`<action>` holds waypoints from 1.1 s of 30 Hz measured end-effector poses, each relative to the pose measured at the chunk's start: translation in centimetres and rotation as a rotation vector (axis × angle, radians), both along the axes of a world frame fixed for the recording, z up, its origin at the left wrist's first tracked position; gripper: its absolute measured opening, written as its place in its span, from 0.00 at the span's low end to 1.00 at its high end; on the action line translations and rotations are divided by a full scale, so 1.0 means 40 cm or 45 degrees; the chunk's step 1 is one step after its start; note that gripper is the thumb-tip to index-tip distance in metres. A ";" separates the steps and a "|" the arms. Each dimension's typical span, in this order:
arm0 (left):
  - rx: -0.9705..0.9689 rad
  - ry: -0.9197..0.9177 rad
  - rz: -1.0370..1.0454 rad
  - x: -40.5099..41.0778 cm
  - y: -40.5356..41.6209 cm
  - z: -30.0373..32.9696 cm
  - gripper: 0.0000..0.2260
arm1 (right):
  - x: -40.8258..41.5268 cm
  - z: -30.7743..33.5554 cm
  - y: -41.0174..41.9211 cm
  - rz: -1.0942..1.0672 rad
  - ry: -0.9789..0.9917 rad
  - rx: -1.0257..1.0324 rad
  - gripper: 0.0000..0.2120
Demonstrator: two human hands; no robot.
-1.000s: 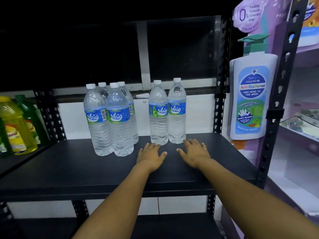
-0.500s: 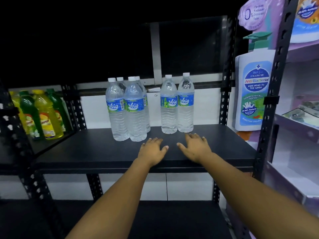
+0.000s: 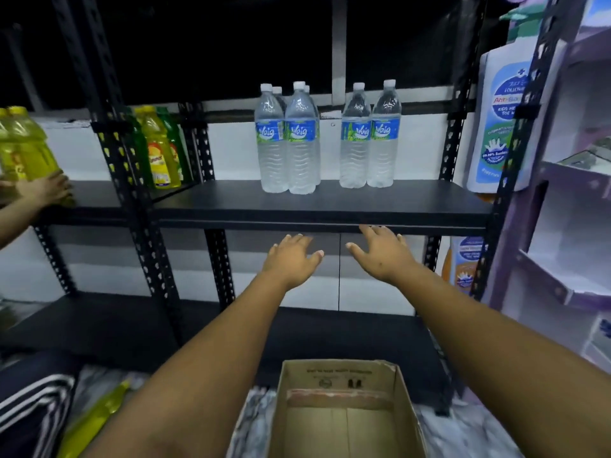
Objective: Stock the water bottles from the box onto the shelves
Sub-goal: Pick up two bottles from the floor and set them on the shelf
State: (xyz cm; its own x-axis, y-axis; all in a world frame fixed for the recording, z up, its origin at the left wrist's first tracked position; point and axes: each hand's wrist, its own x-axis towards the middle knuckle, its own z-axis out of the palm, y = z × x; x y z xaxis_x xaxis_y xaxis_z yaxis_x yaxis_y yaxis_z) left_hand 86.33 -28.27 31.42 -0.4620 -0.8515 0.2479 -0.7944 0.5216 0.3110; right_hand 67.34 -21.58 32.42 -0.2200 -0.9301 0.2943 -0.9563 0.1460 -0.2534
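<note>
In the head view, the left hand (image 3: 291, 259) and right hand (image 3: 380, 252) hang empty with fingers spread, just below and in front of the shelf (image 3: 231, 206) edge. Beyond and above them stand the water bottles (image 3: 327, 140), upright in two tight clusters set toward the back, likely leaving front space for more. Below the forearms sits the box (image 3: 344, 414), open-topped, its visible inside showing no bottles.

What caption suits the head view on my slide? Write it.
Both hands, left and right, open below a shelf of six water bottles, cardboard box beneath.
</note>
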 end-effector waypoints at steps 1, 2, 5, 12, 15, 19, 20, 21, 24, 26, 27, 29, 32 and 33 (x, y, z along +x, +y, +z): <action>0.008 0.012 0.006 0.017 0.026 -0.017 0.27 | 0.017 -0.015 0.022 0.013 -0.003 -0.005 0.30; 0.013 0.020 0.014 0.033 0.050 -0.033 0.27 | 0.034 -0.031 0.042 0.026 -0.009 -0.008 0.30; 0.011 0.032 0.033 0.079 0.119 -0.083 0.26 | 0.082 -0.083 0.093 0.064 -0.028 0.007 0.30; 0.048 0.101 0.105 0.212 0.234 -0.210 0.26 | 0.214 -0.223 0.155 0.251 -0.133 0.093 0.31; 0.094 0.105 0.185 0.279 0.276 -0.267 0.26 | 0.279 -0.284 0.167 0.339 -0.155 0.136 0.31; 0.186 0.119 0.310 0.374 0.329 -0.356 0.27 | 0.379 -0.368 0.179 0.452 -0.207 0.218 0.32; 0.205 0.118 0.340 0.400 0.343 -0.379 0.27 | 0.406 -0.392 0.182 0.473 -0.214 0.246 0.32; 0.225 0.125 0.371 0.427 0.359 -0.402 0.27 | 0.434 -0.414 0.187 0.502 -0.219 0.274 0.32; 0.267 0.153 0.433 0.513 0.415 -0.472 0.27 | 0.522 -0.482 0.204 0.604 -0.273 0.365 0.32; 0.290 0.128 0.471 0.569 0.463 -0.513 0.31 | 0.581 -0.524 0.217 0.665 -0.301 0.411 0.32; 0.304 0.124 0.494 0.595 0.490 -0.534 0.34 | 0.610 -0.542 0.226 0.693 -0.307 0.423 0.32; 0.326 0.135 0.541 0.643 0.548 -0.571 0.37 | 0.669 -0.573 0.252 0.751 -0.303 0.451 0.31; 0.402 0.168 0.640 0.708 0.637 -0.619 0.38 | 0.750 -0.620 0.297 0.858 -0.300 0.527 0.31; 0.416 0.183 0.670 0.730 0.665 -0.634 0.39 | 0.776 -0.636 0.312 0.903 -0.319 0.544 0.31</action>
